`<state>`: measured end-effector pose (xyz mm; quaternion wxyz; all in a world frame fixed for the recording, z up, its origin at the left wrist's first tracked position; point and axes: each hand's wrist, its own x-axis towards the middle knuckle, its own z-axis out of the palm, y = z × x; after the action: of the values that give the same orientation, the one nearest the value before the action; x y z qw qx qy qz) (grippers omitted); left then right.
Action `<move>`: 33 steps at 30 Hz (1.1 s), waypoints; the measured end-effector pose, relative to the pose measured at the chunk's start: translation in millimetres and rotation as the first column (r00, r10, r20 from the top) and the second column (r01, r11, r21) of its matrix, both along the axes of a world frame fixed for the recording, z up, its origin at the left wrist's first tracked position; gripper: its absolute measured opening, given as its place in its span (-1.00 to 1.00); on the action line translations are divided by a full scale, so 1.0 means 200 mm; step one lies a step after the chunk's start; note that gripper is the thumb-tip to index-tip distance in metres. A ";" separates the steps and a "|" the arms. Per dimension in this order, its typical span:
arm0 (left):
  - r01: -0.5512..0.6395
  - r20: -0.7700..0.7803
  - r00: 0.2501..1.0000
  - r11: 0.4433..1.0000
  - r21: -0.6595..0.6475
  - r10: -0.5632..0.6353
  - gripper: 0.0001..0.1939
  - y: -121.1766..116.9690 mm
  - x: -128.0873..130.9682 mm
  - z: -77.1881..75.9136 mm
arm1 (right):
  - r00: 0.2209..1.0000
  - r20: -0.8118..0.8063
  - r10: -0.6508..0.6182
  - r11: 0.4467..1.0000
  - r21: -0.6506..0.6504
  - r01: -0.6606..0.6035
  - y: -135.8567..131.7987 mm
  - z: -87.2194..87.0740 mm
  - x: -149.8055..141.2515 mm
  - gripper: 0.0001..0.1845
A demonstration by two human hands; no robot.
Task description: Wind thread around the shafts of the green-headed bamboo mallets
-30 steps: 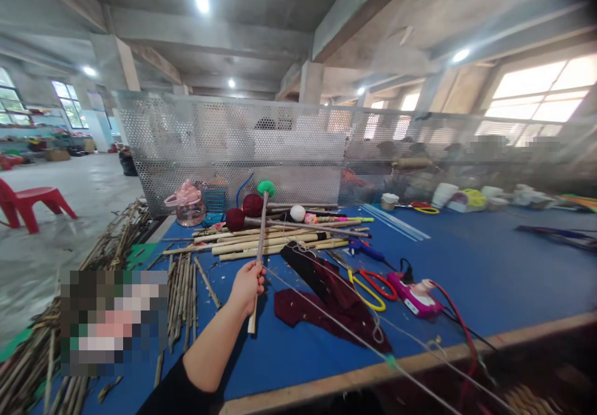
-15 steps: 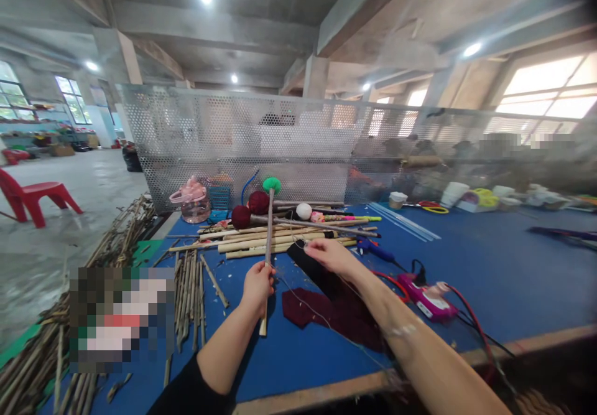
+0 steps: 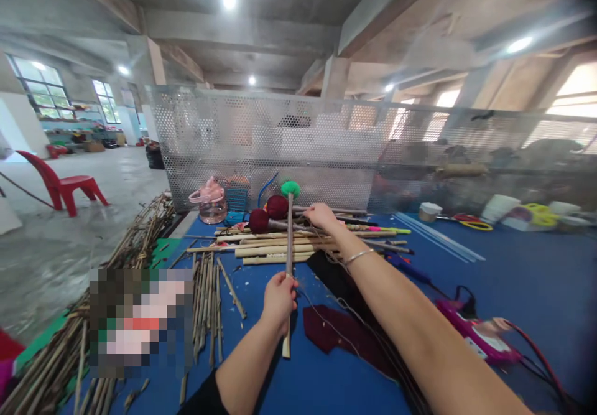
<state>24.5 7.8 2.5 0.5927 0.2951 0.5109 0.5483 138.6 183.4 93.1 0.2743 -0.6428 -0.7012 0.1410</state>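
My left hand (image 3: 280,300) is wrapped round the lower part of a wooden stick (image 3: 290,234), which stands nearly upright over the blue table. A fluffy green ball (image 3: 290,189) tops this stick. To its right, beyond the left hand, my right hand (image 3: 321,216) pinches a thin grey cord (image 3: 330,248) that trails down past my forearm. The exact pinch is hard to make out. Two dark red yarn balls (image 3: 259,221) on sticks lie behind the held stick. Dark red cloth (image 3: 333,331) and a black strip (image 3: 329,272) lie beneath my right forearm.
Pale sticks (image 3: 265,252) lie across the table, with thin twigs (image 3: 205,303) and a branch heap (image 3: 121,259) at left. A pink-topped jar (image 3: 212,206) stands behind. On the right are a blue glue gun (image 3: 410,269), a magenta device with wires (image 3: 476,334) and scissors (image 3: 473,222).
My right hand has moved up and away, toward the far sticks, and now covers the white ball. My left hand keeps its hold on the stick. The view has turned slightly left.
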 end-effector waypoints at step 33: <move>0.004 -0.062 0.998 0.999 -0.038 -0.007 -0.85 -0.02 0.00 -0.01 | 0.994 0.105 -0.003 0.978 0.208 -0.019 -0.81 -0.15 0.37 -0.80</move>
<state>23.9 4.2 1.0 0.5837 0.3020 0.5386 0.5273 212.4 22.2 63.7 0.3023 -0.6143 -0.7281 0.0339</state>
